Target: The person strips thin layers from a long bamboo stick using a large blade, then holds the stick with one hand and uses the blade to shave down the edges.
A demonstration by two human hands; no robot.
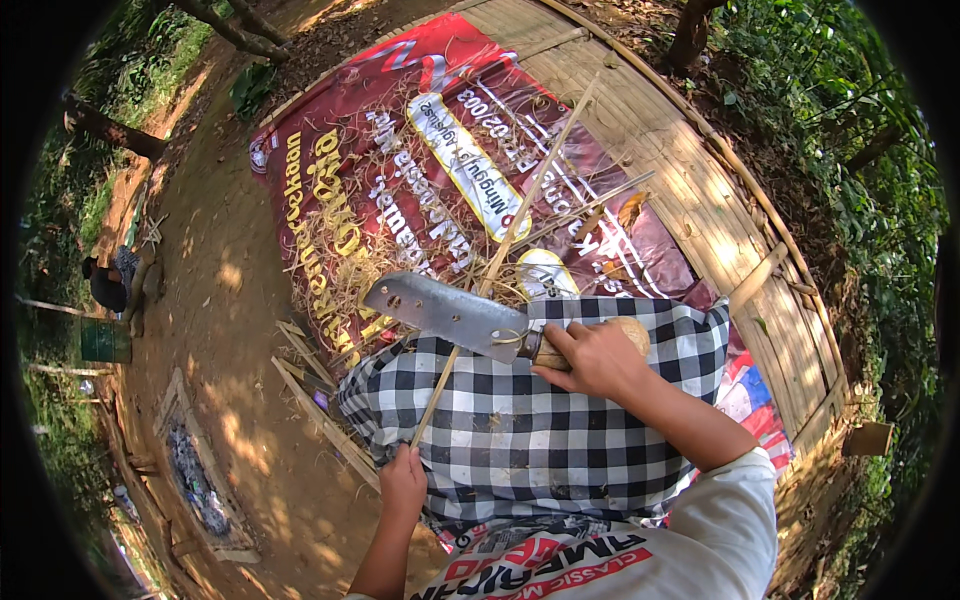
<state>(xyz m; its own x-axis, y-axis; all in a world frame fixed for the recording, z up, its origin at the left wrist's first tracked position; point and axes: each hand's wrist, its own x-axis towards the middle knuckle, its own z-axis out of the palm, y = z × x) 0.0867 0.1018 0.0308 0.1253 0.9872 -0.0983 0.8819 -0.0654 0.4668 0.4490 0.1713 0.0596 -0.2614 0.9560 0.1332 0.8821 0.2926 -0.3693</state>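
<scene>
Bamboo strip (435,399) in left hand (403,482), under right hand's (600,358) cleaver (445,312)

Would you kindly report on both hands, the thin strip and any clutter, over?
Right hand gripping cleaver. Left hand holding thin strip. Cleaver crossing over strip, contact unclear. Loose shavings strewn on red banner beyond.

Broad grey cleaver (445,315), holes through the blade, pale wooden handle to my right, tilted slightly in my head view, crossing in front of a long, thin, straw-coloured strip (516,225), which I see running slantwise, lower left to upper right
</scene>
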